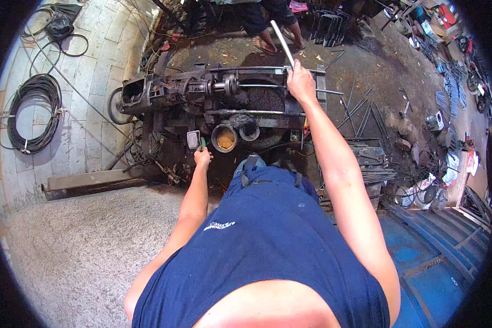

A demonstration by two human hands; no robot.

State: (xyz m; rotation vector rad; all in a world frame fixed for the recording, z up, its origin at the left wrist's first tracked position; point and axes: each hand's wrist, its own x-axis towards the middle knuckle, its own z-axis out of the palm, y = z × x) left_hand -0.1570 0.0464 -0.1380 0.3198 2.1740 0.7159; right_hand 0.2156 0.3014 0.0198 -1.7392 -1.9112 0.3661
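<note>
My right hand (301,82) is closed round the lower end of a bright metal rod (281,41), which slants up and left over the right end of a dark, greasy machine (188,90) with long steel bars. Lower on the left, my left hand (203,157) is closed on a green handle (203,143). Beside that handle is a pale rectangular piece (193,139); whether the two are joined I cannot tell. Just right of my left hand stands a round can (232,148) with orange-brown contents, and a second, dark can (249,130) adjoins it.
A coil of black cable (16,117) hangs on the tiled wall at left. Thin metal rods (361,115) lie on the floor at right, near stacked bars (374,175). Another person's sandalled feet (265,45) are beyond the machine. Blue metal sheeting (415,251) lies at lower right.
</note>
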